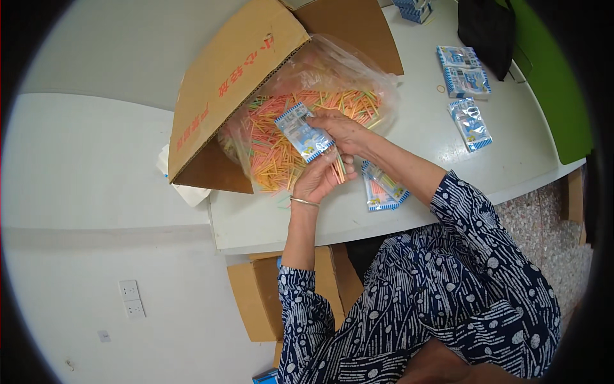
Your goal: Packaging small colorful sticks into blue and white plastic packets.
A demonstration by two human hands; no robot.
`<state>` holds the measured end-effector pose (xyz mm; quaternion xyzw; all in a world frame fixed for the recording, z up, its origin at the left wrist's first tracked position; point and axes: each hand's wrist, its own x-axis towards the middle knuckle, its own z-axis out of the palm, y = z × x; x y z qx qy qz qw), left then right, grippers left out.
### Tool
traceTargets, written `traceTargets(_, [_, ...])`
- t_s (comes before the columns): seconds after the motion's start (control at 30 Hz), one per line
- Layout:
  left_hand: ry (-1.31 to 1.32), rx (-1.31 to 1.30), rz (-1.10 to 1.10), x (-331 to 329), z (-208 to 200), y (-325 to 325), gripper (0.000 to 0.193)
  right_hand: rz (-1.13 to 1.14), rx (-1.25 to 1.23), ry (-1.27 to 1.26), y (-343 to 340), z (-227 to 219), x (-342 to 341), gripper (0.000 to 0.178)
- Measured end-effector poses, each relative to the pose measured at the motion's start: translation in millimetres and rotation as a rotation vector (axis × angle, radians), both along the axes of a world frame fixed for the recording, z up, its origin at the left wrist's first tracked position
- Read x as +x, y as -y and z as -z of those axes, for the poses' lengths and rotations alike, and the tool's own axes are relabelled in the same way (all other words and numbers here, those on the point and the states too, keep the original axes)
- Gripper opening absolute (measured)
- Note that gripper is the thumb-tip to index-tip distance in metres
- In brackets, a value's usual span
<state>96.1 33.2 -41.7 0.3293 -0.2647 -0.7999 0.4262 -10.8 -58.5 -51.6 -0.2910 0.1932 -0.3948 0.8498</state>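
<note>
Here's the packet (299,130) over the open box (233,80) of sticks (272,153), right grip (342,131) pinching its side, left grip (320,178) clamped on its lower end and a small bunch (339,169).

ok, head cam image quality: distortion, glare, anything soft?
Head view: black vignette around the rim, white tabletop front edge bowed by the fisheye; head view: pale highlights on the clear plastic bag and glossy blue-and-white rectangular packet; head view: no obvious motion blur, though individual thin pastel sticks are hard to separate.
</note>
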Motion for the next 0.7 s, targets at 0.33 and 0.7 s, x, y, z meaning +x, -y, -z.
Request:
traceTargets(0.33, [0.043, 0.032, -0.031, 7, 5, 3, 0.025, 0.053, -0.003, 0.076, 11, -24, -18, 0.016])
traceTargets(0.7, [0.311, -0.261, -0.518, 16, -23, 8, 0.015, 0.008, -0.313, -0.239, -8, -14, -64, 0.024])
